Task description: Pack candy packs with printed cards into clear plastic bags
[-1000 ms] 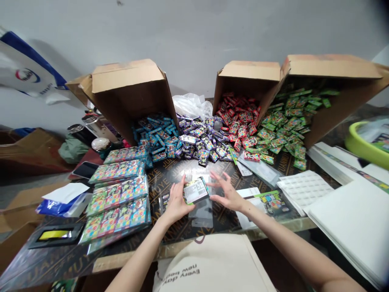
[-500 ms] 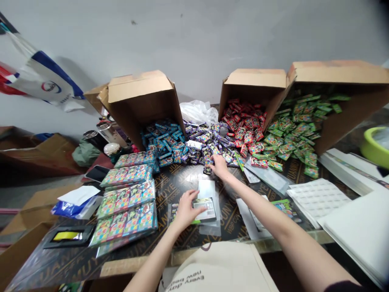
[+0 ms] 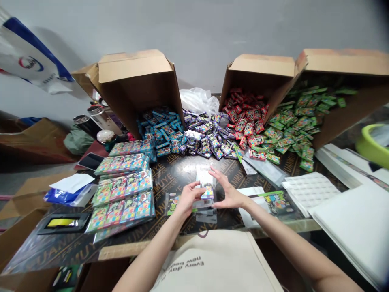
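My left hand point(image 3: 187, 198) and my right hand point(image 3: 226, 190) meet over the dark table point(image 3: 170, 174), both closed on a clear sleeve point(image 3: 204, 178) with a small purple packet point(image 3: 208, 190) going into it. A flat stack of clear sleeves and a card point(image 3: 206, 207) lies just under them. Behind, four heaps of small packets spread out: blue point(image 3: 161, 132), purple point(image 3: 206, 136), red point(image 3: 246, 121) and green point(image 3: 291, 125).
Three tipped cardboard boxes stand at the back: point(image 3: 136, 87), point(image 3: 258, 77), point(image 3: 343, 89). Filled sleeves point(image 3: 123, 190) lie in rows at left. White sheets point(image 3: 306, 188) and a green tub point(image 3: 370, 146) are at right. A cloth bag point(image 3: 212, 263) hangs at the near edge.
My right hand reached out to the purple heap, took a packet and came back. Both hands now hold the sleeve upright with the packet at it.
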Demonstrator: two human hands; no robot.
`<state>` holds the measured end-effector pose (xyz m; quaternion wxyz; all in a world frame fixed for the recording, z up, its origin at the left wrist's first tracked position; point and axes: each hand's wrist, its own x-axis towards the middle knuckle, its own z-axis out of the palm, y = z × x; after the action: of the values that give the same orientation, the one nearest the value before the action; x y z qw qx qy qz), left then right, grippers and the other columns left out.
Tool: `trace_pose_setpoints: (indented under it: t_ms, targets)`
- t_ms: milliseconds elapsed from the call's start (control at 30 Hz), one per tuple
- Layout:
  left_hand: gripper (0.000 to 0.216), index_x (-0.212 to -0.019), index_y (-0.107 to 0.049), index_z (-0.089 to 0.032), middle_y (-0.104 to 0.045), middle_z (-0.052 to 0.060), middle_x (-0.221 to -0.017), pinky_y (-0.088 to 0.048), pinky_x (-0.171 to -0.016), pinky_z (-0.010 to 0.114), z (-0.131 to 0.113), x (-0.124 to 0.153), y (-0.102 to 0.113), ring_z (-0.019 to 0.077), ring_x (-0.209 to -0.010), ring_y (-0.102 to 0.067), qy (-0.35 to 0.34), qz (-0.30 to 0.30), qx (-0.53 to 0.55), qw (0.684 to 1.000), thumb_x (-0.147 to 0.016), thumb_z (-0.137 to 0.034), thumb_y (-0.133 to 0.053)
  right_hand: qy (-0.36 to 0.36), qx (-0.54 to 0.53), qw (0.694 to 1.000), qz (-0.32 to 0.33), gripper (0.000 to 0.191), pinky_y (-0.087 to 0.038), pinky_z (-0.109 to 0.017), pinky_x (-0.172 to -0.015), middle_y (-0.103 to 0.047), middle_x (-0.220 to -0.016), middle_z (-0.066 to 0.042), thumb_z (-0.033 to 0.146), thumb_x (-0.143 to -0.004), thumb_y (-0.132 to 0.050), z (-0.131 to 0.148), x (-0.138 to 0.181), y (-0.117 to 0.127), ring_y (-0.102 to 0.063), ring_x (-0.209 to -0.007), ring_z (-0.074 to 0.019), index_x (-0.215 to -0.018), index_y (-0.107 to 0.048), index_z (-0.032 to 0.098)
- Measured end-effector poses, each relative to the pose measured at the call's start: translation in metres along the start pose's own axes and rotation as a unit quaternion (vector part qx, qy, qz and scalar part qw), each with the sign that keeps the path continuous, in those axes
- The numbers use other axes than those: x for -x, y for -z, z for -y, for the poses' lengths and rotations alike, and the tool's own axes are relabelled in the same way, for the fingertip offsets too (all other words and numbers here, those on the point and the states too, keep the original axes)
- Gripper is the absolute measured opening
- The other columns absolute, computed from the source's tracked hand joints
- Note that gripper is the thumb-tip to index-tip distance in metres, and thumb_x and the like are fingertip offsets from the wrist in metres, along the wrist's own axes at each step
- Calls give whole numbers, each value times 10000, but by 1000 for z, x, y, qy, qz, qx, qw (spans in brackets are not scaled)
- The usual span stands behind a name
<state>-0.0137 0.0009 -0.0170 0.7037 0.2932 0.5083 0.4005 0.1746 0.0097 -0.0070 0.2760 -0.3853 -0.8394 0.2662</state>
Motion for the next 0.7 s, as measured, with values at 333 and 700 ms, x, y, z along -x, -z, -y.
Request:
trace_pose_setpoints:
  t_ms: [333, 700]
  targets:
    - [639, -1189, -513, -189, -627, 112, -1030, -402, -862, 370, -1, 0, 16, 247, -948, -569, -203, 61, -318, 924, -612, -397, -689, 12, -43, 996, -83, 809, -321, -396, -988, -448, -1253, -97, 248, -582, -679, -6, 9, -2, -428, -1147, -255, -1301, -312, 206]
    - [1053, -1387, -100, -207, -477, 91, -1174, -217, -1005, 458, 10, 1, 44, 271, -1096, -419, -328, 57, -637, 695, -529, -336, -696, -7, -5, 1000, 15, 832, -331, -409, -984, -440, -1286, -120, 296, -613, -701, -24, 30, -4, -429, -1163, -261, -1328, -292, 181]
